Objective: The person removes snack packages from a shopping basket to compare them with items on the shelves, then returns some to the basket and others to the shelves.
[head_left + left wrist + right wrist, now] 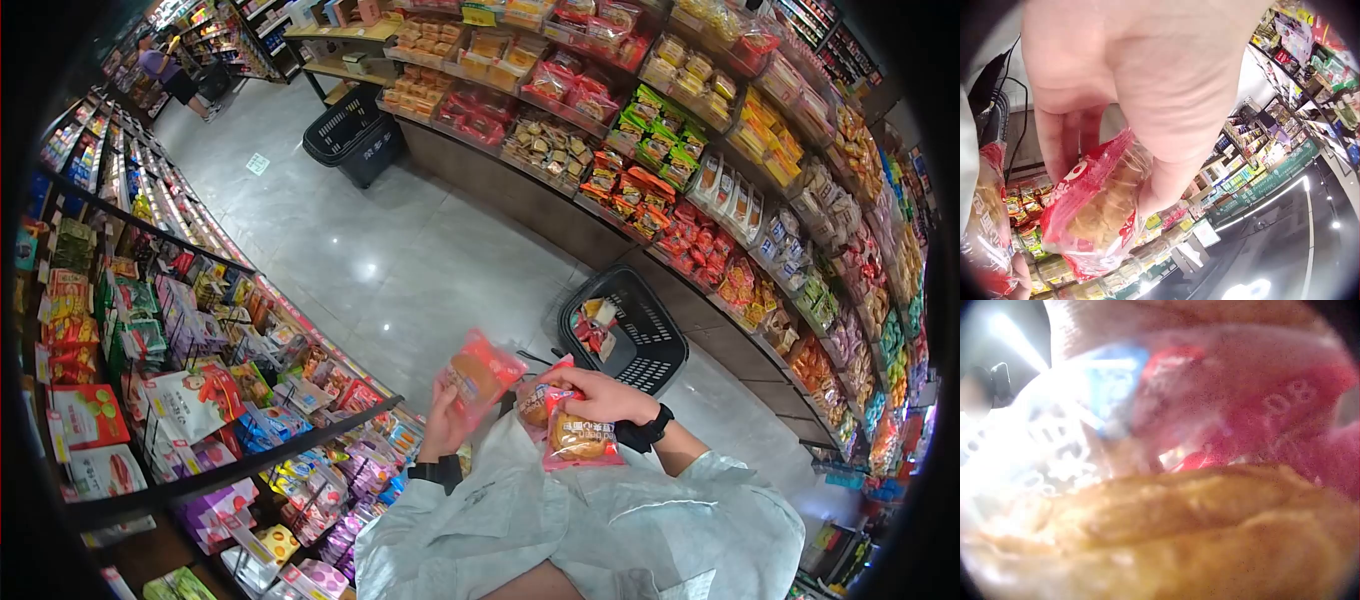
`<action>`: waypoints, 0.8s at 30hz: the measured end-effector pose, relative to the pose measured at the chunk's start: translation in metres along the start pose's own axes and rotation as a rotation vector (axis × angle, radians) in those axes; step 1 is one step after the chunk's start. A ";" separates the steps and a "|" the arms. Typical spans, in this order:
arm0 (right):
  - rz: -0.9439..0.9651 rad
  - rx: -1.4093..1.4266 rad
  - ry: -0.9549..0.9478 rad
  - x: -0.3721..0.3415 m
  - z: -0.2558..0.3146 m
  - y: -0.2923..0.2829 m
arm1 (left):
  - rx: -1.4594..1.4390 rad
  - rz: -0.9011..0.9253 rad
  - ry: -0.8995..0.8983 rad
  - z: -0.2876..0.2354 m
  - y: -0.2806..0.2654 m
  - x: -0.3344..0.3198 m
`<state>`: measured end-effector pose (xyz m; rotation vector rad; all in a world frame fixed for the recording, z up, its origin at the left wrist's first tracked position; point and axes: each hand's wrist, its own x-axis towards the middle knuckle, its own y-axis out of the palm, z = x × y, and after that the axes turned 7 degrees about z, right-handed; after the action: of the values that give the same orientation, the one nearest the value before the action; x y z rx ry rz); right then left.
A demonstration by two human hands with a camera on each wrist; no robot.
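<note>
My left hand (446,414) grips a packaged bread bun (484,374) in a clear and red wrapper. In the left wrist view, the fingers and thumb pinch this bun's wrapper (1100,209) from both sides. Close beside it, my right hand (606,398) holds two similar packaged buns together. One bun packet (582,442) with white lettering hangs in front of my shirt; the other packet (538,405) is partly covered by the fingers. Bun and red wrapper (1166,531) fill the right wrist view, blurred, hiding most of the hand.
A black shopping basket (650,335) with a few packets inside stands on the floor ahead. Farther off are stacked black baskets (350,130). Bread shelves (640,245) line the right, snack racks (250,270) the left. A person (168,72) stands far down the aisle.
</note>
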<state>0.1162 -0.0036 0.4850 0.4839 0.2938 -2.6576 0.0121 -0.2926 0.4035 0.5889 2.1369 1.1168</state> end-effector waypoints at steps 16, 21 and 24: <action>0.145 -0.116 -0.212 0.178 0.029 -0.175 | 0.247 -0.241 0.186 -0.076 0.014 0.184; 0.091 -0.105 -0.192 0.195 0.037 -0.256 | 0.447 -0.250 0.149 -0.105 0.074 0.278; -0.031 -0.051 -0.232 0.187 0.025 -0.290 | 0.563 -0.208 0.110 -0.103 0.095 0.338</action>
<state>-0.1777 0.1787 0.4751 0.1530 0.2983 -2.6959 -0.2870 -0.0814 0.4136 0.5388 2.5519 0.4341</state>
